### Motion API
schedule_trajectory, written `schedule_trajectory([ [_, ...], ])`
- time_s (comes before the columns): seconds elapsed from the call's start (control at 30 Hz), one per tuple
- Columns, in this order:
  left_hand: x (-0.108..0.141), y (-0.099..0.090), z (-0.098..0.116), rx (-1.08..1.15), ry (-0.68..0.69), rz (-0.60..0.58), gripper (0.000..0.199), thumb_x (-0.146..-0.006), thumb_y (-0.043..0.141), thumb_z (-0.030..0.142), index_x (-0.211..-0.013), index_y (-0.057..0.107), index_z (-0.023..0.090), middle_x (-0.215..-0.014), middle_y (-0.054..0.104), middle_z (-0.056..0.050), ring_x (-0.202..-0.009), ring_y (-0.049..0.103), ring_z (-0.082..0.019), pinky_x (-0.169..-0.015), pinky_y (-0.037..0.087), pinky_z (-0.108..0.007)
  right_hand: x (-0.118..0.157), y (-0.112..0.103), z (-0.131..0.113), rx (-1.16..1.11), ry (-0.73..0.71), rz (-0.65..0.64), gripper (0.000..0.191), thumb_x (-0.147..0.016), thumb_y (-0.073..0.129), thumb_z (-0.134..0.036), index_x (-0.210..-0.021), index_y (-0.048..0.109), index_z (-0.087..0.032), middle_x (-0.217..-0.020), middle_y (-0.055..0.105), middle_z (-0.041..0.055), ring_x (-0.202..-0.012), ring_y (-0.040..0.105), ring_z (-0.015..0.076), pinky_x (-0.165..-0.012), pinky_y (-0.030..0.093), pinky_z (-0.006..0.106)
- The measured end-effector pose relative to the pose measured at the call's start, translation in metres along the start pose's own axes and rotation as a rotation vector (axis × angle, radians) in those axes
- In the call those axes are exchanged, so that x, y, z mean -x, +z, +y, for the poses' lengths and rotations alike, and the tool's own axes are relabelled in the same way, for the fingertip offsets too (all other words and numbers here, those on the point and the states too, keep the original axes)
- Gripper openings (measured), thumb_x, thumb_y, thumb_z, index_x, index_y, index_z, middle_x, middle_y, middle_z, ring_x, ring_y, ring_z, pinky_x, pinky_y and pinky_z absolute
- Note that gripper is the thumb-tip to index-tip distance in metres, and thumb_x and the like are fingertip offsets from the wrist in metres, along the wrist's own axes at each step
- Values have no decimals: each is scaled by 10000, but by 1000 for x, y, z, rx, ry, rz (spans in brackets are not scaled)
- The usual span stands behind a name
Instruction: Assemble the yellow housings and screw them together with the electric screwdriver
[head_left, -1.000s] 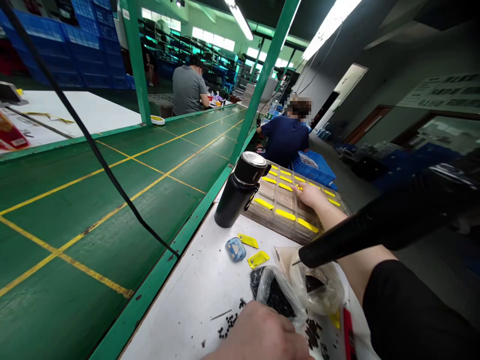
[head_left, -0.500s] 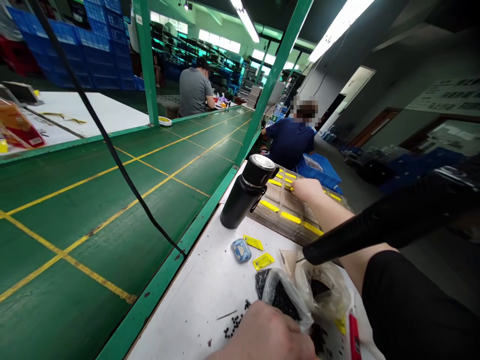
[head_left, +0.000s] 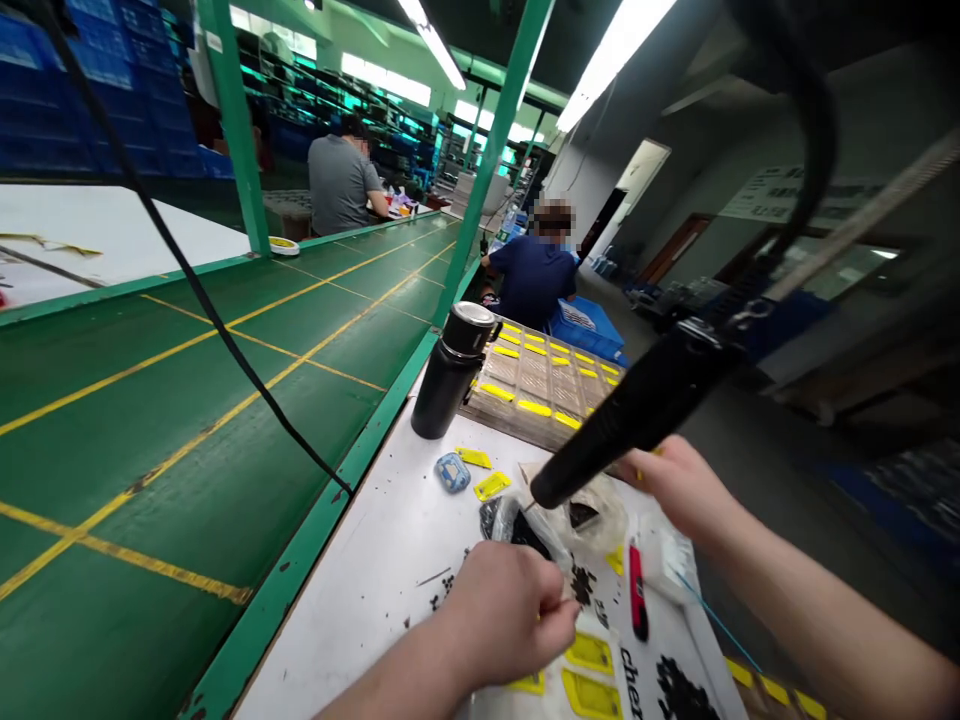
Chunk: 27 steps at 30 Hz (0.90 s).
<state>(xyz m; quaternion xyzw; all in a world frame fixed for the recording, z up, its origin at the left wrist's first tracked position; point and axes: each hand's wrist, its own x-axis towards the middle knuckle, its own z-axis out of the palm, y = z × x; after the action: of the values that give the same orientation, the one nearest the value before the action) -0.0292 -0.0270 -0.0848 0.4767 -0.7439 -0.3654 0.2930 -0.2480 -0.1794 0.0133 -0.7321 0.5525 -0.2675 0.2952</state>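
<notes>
My left hand (head_left: 514, 605) is closed above the front of the white table, its fingertips pressed together; what they hold, if anything, is hidden. Beneath it lie several flat yellow pieces (head_left: 591, 692) and black lettering. My right hand (head_left: 679, 485) pinches a small yellow piece (head_left: 643, 464) at the table's right side. Between the hands hangs a black electric screwdriver (head_left: 619, 415), tilted, its bit pointing down-left. Under the tip, clear plastic bags (head_left: 600, 510) hold small black parts. Beyond them is a tray (head_left: 517, 422) with rows of yellow pieces.
A black bottle (head_left: 442, 385) stands by the tray, near a blue patterned case (head_left: 452, 472). A red-handled cutter (head_left: 637, 590) and loose black parts (head_left: 682, 690) lie at right. A green conveyor (head_left: 187, 430) runs along the left. Two people sit farther back.
My right hand has drawn back from the tray towards me with a yellow piece. The screwdriver now hangs more steeply. My left hand is seen more fully, and the view has shifted right.
</notes>
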Motion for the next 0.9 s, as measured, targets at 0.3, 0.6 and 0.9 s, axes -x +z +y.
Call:
schedule_trajectory([
  [0.3,7,8,16,385,58,-440,450,-752,926,493,-987,716,171,-838,663,18,-752,602,-105,-652,417,-217,238,74,24,-164,85,-10,381,-1029,666,-562,-917,768,-213,-856,735,56,-766,691,203,-698,547,289],
  [0.6,10,7,27,313,59,-439,226,-953,763,380,-1017,804,167,-942,762,-38,-839,636,-106,-779,482,-227,276,96,33,-414,240,149,401,-1008,712,-601,-986,765,-204,-971,738,73,-886,675,212,-790,559,292],
  [0.9,14,7,19,586,-103,-375,336,-1005,653,346,-1291,585,185,-860,653,21,-617,642,-90,-545,527,-212,288,83,42,-1034,488,99,564,-905,804,-722,-1097,710,-200,-816,463,-16,-637,333,83,-555,295,234],
])
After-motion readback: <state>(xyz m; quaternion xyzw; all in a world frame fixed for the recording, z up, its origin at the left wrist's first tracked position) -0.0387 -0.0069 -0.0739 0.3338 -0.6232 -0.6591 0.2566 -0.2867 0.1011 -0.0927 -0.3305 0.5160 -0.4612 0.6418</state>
